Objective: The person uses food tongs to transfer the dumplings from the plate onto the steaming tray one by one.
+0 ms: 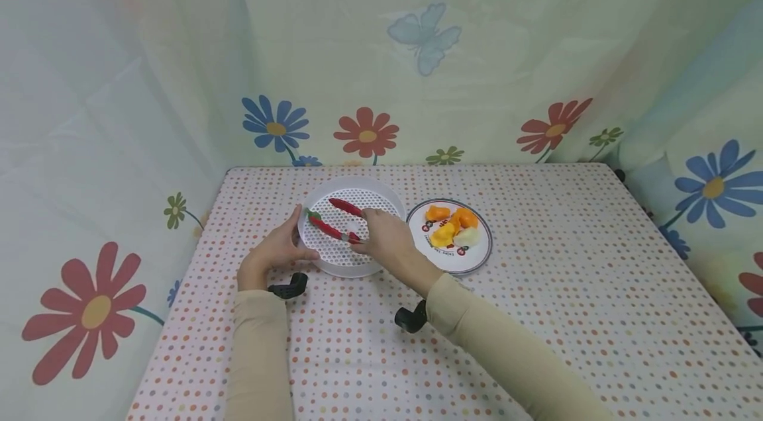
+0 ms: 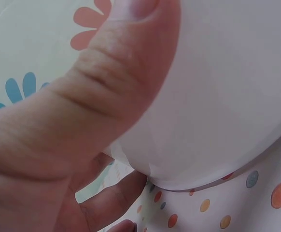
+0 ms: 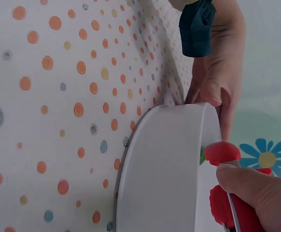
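Note:
My right hand point(image 1: 390, 242) grips a pair of red tongs point(image 1: 346, 206) with silver metal edges. The tongs reach over the white sieve point(image 1: 393, 199), their two arms spread apart. Close to the tip of the nearer arm is a small green piece point(image 1: 314, 214), partly covered by it. My left hand point(image 1: 275, 252) holds the sieve's left side, with the thumb on the near wall and the fingers around the far part. In the left wrist view, that thumb lies along the smooth white outer wall point(image 2: 217, 96).
Right of the sieve, a white plate point(image 1: 426, 255) with a dark rim bears several orange, yellow and pale pieces point(image 1: 444, 233). A dotted cloth covers the table point(image 1: 536, 288). A flower-printed curtain point(image 1: 477, 96) rises behind its back edge. Black wrist mounts point(image 1: 411, 318) stick out near both hands.

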The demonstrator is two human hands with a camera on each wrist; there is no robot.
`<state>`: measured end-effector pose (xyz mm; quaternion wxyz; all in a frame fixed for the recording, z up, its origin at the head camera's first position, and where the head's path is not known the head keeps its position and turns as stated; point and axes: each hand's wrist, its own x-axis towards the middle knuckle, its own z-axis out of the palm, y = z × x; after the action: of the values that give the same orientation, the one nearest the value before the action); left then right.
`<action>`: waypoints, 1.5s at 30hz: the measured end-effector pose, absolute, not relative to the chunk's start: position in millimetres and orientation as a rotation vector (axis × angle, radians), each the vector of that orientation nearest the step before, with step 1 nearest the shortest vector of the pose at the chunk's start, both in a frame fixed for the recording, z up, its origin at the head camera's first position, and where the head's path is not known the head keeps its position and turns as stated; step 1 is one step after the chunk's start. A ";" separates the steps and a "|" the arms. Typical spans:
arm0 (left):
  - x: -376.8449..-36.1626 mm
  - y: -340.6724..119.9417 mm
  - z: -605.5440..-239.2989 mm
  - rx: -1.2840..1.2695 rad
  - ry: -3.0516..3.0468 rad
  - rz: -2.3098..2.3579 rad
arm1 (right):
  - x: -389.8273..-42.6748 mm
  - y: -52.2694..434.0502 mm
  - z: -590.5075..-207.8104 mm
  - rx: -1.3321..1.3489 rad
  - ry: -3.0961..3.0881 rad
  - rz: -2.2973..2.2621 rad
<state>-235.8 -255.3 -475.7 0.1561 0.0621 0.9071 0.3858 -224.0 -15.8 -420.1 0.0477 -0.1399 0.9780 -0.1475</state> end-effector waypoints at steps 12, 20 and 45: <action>-237.7 -255.9 -474.5 0.147 2.576 1.090 | -184.9 65.5 -404.2 -0.247 3.144 -0.493; -236.1 -254.4 -474.4 0.172 2.593 1.042 | -151.6 148.2 -419.0 -0.077 3.242 -0.434; -233.5 -255.1 -474.6 0.164 2.591 1.066 | -129.8 173.2 -439.9 0.024 3.225 -0.315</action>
<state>-233.5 -255.1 -474.6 0.1665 0.0576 0.9103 0.3746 -129.8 173.2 -439.9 -0.0492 0.0073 0.9940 -0.0972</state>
